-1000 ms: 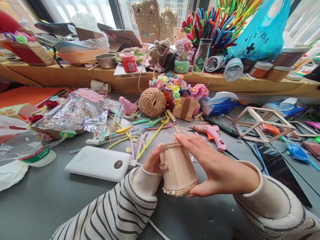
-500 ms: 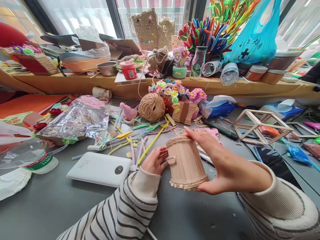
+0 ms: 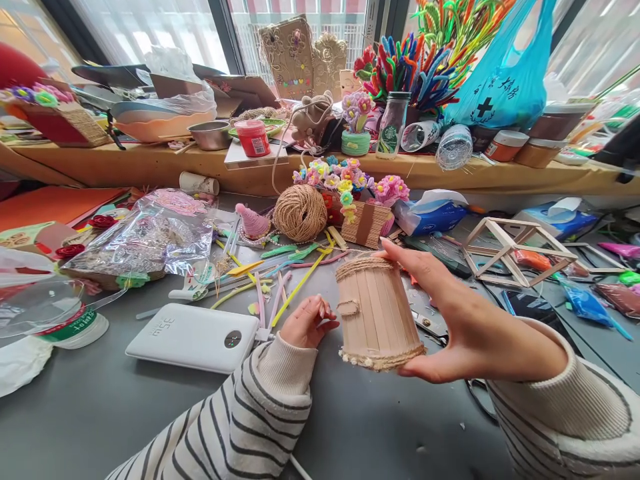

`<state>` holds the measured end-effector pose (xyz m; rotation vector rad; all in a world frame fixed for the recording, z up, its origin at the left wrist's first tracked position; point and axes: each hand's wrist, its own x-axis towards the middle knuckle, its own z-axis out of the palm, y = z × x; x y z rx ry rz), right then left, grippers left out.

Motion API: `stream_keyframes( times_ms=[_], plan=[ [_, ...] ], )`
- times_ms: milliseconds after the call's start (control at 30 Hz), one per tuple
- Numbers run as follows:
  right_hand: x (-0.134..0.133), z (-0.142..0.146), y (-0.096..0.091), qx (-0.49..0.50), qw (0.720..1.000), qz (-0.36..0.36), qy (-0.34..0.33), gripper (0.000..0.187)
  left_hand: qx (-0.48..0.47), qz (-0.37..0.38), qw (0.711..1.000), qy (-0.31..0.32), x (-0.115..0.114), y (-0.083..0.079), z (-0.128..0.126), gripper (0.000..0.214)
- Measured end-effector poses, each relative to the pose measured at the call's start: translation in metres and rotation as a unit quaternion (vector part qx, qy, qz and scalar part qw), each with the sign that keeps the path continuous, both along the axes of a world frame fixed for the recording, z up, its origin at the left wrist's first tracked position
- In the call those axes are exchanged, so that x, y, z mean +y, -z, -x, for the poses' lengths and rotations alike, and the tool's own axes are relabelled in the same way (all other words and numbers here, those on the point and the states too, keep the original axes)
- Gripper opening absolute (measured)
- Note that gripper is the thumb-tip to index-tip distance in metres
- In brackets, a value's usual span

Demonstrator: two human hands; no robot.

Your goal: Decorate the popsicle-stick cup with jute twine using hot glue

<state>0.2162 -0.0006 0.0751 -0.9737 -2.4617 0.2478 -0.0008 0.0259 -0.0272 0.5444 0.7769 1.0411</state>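
My right hand (image 3: 450, 320) grips a small barrel-shaped holder (image 3: 379, 313) made of flat wooden sticks, thumb at its base and fingers at its top rim. Twine is wound round its top and bottom, and a small twine-edged loop sits on its side. It tilts slightly above the grey table. Just left of it, apart from its wall, is my left hand (image 3: 309, 321), fingers curled and tips drawn together; whether anything lies between them is hidden. Scissors (image 3: 430, 325) lie partly behind the right hand.
A white power bank (image 3: 193, 339) with a plugged cable lies left of my left hand. Beyond are loose pipe cleaners (image 3: 303, 287), a twine ball (image 3: 300, 213) and a stick-built frame (image 3: 517, 252). A phone (image 3: 537, 313) lies beyond my right wrist. A crowded ledge (image 3: 150, 163) runs behind.
The holder has shifted slightly right and turned more upright in my right hand. My left hand has drawn away from its side, its fingers curling closer together.
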Motion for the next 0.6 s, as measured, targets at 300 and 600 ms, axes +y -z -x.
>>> stream_keyframes(
  times_ms=[300, 600],
  plan=[
    [-0.003, -0.002, -0.004, 0.018, 0.999, -0.003, 0.026, 0.099, -0.007, -0.015, 1.000, -0.005, -0.001, -0.002, 0.000, 0.026],
    [-0.003, 0.022, 0.010, 0.014, 0.994, 0.043, -0.095, 0.104, -0.060, -0.044, 0.995, 0.068, -0.031, -0.026, -0.009, 0.051]
  ],
)
